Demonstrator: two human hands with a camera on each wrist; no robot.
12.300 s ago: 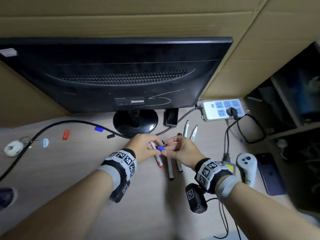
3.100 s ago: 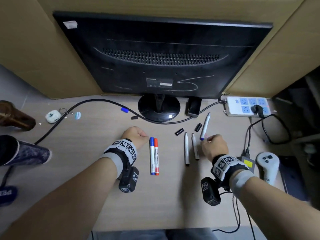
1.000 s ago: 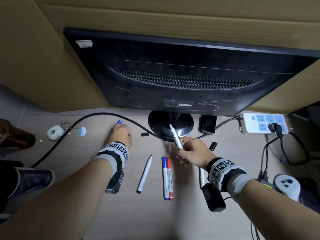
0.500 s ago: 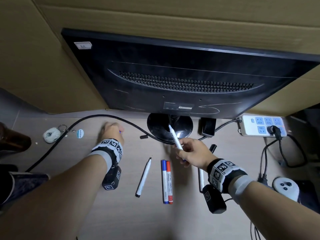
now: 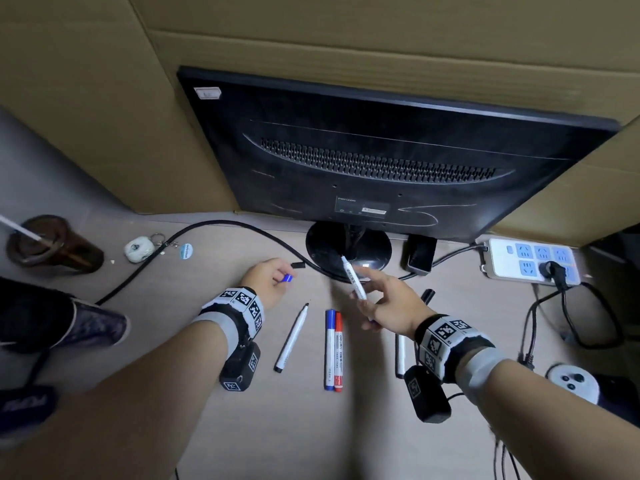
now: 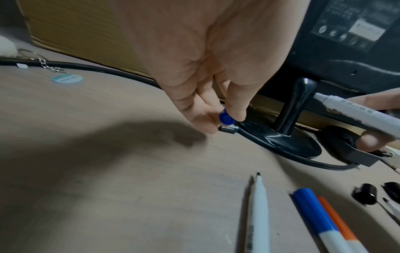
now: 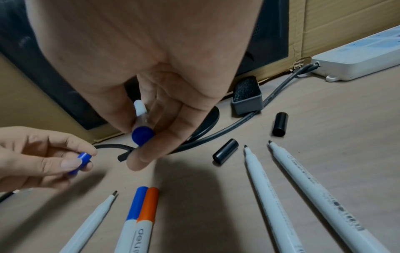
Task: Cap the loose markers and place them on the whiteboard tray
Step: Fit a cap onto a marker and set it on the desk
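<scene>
Uncapped white marker (image 5: 354,278) with a blue end, held up above the desk (image 5: 311,427) in the right hand (image 5: 388,306), fingers pinching its barrel. Left hand (image 5: 268,278) pinches the small blue cap (image 5: 286,278), just left of the marker tip. Two capped markers (image 5: 333,348) lie side by side below.

My right hand (image 5: 388,303) covers the lower barrel of the marker (image 5: 353,278) I hold, and my right wrist hides most of two markers (image 5: 400,355) on the desk (image 5: 173,306). The game controller (image 5: 573,382) runs off the head view's right edge.
</scene>
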